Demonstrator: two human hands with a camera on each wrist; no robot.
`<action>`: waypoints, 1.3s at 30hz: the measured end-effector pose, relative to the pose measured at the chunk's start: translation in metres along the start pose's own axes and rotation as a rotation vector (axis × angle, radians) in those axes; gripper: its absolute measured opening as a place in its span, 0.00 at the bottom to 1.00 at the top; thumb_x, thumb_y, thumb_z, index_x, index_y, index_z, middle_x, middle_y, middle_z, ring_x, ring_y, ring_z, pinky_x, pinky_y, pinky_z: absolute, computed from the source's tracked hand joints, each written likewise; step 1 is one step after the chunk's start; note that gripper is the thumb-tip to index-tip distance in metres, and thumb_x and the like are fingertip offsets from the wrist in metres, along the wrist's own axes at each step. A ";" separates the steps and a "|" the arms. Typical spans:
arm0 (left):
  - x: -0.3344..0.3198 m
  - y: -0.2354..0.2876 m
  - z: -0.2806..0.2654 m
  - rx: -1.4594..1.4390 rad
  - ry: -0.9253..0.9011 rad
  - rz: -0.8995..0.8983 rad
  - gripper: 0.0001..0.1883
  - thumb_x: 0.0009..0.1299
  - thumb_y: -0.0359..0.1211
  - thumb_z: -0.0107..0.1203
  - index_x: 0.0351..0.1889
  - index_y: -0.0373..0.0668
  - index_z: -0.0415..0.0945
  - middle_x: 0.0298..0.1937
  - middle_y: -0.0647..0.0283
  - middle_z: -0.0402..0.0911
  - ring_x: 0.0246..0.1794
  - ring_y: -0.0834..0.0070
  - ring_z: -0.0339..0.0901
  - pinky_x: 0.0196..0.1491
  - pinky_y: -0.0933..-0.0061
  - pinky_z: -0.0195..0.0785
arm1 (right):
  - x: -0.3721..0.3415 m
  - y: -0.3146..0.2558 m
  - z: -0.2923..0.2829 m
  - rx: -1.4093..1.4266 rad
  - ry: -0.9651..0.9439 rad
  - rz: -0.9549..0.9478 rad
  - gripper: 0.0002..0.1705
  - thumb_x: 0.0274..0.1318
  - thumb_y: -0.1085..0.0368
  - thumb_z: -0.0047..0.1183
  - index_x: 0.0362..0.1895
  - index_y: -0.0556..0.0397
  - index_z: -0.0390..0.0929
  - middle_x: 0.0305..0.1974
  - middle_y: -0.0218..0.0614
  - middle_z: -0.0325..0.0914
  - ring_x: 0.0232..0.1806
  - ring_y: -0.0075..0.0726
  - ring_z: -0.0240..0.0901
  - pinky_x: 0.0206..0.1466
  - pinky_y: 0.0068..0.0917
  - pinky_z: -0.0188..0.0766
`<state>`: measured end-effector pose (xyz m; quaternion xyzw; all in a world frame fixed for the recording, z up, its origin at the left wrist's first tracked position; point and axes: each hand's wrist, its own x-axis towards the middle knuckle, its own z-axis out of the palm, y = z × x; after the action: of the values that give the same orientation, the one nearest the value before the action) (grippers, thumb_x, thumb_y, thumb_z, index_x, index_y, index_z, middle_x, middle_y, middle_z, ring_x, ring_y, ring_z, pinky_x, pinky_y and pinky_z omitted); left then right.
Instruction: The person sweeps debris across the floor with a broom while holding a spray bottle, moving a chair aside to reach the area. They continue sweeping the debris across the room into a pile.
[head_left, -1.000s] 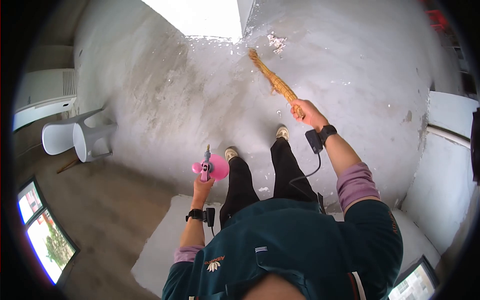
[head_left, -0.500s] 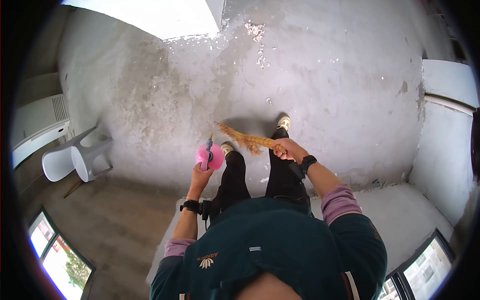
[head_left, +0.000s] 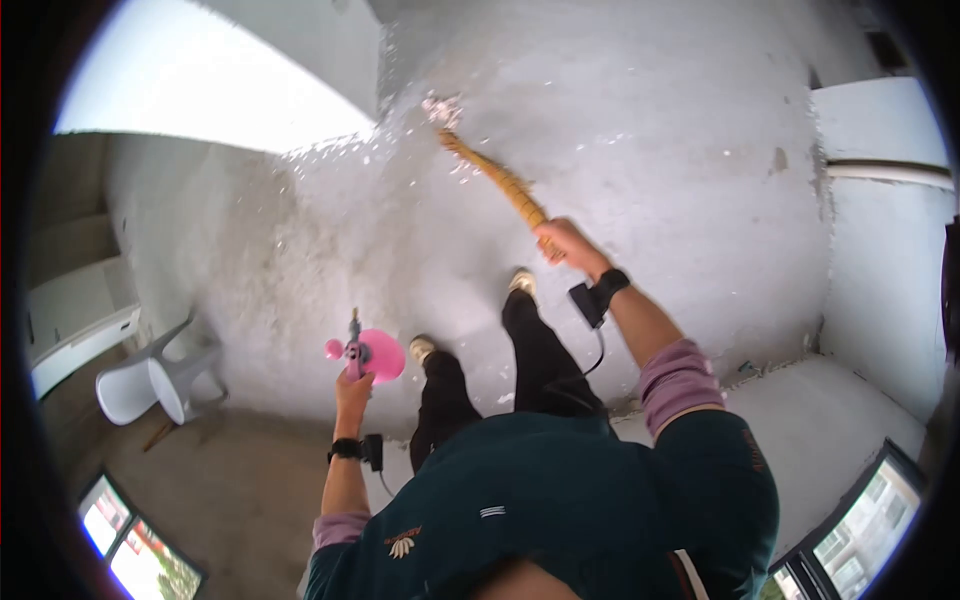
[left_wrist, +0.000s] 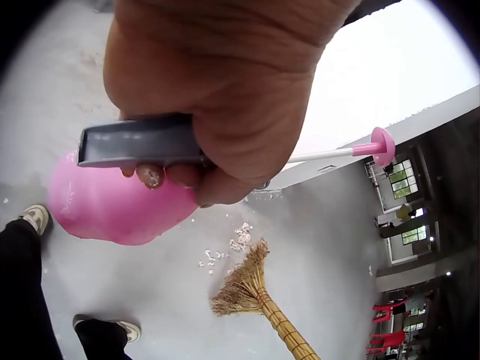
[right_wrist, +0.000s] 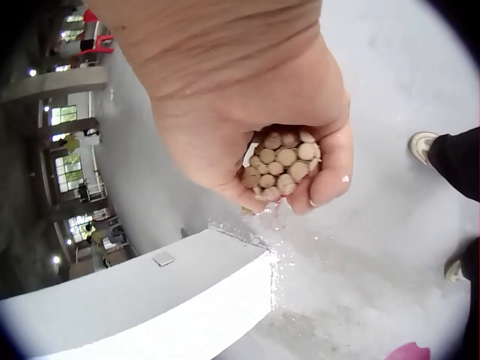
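I had the broom (head_left: 503, 187) in the right grip (head_left: 572, 246), its long axis slanting forward-left, bristles (head_left: 448, 138) near pale scraps (head_left: 442, 107) on the floor (head_left: 680, 240); the left grip (head_left: 353, 397) held the pink sprayer (head_left: 384, 357), nozzle (head_left: 355, 320) forward.

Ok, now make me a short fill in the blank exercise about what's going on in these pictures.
1. The person's right hand grips a straw ____.
2. The left hand holds a spray bottle coloured ____.
3. In the head view, the plastic chair stands toward the picture's ____ edge.
4. The person's trousers are ____.

Missing words: broom; pink; left; black.
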<state>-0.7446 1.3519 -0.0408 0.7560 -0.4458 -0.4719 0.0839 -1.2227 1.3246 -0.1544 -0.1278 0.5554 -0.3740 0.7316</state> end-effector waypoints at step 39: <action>0.164 0.168 0.075 0.222 -0.275 0.202 0.13 0.51 0.32 0.57 0.32 0.34 0.73 0.24 0.63 0.74 0.25 0.78 0.70 0.30 0.74 0.64 | 0.078 -0.073 -0.009 1.346 0.142 0.092 0.07 0.46 0.70 0.45 0.21 0.55 0.62 0.14 0.28 0.61 0.15 0.22 0.60 0.16 0.16 0.61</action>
<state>-0.8784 1.1512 -0.0945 0.6406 -0.5759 -0.5077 -0.0149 -1.2526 1.2225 -0.1694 0.4040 0.2530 -0.6144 0.6288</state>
